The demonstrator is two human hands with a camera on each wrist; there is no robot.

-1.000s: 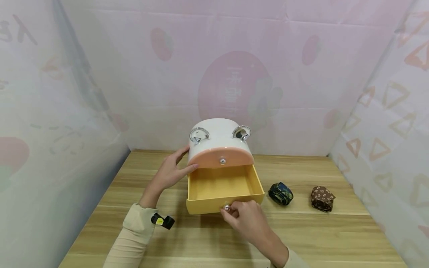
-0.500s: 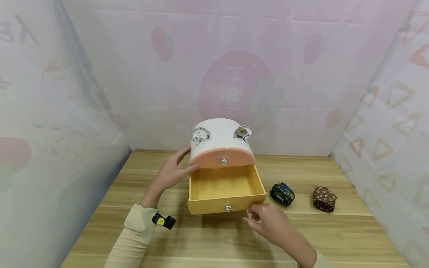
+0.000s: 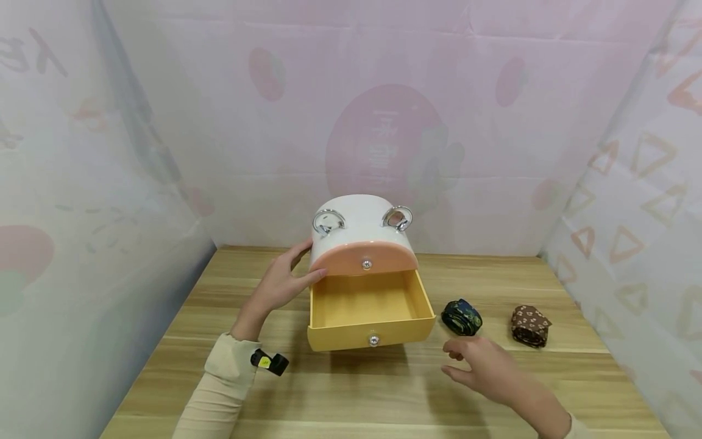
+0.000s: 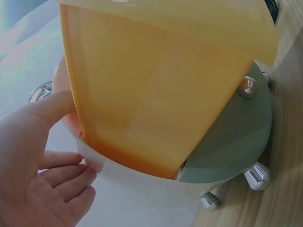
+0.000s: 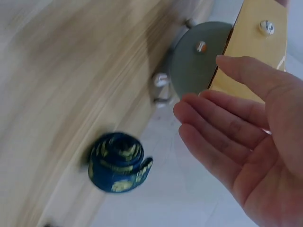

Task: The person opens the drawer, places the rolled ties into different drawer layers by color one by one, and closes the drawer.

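Left hand: the left hand point(image 3: 278, 283) rests against the left side of the white storage box point(image 3: 359, 222), thumb on the wall and fingertips by the peach upper drawer front point(image 3: 362, 258); its grip is flat and loose, fingers nearly straight, clasping nothing.
Right hand: the right hand point(image 3: 482, 369) hovers above the bench point(image 3: 351, 390) near the front edge, right of the drawer; its grip is open, fingers spread and relaxed, holding nothing.
Yellow drawer: the yellow drawer point(image 3: 367, 305) stands pulled out of the box toward the front edge, its silver knob point(image 3: 373, 340) free of either hand.
Blue rolled tie: the blue patterned rolled tie point(image 3: 461, 317) lies on the bench just right of the drawer's front corner, nearest the right hand's fingertips yet not touching them.
Brown rolled tie: the brown spotted rolled tie point(image 3: 529, 325) lies further right, toward the bench's right edge.
Box top: two chrome ring handles point(image 3: 328, 221).
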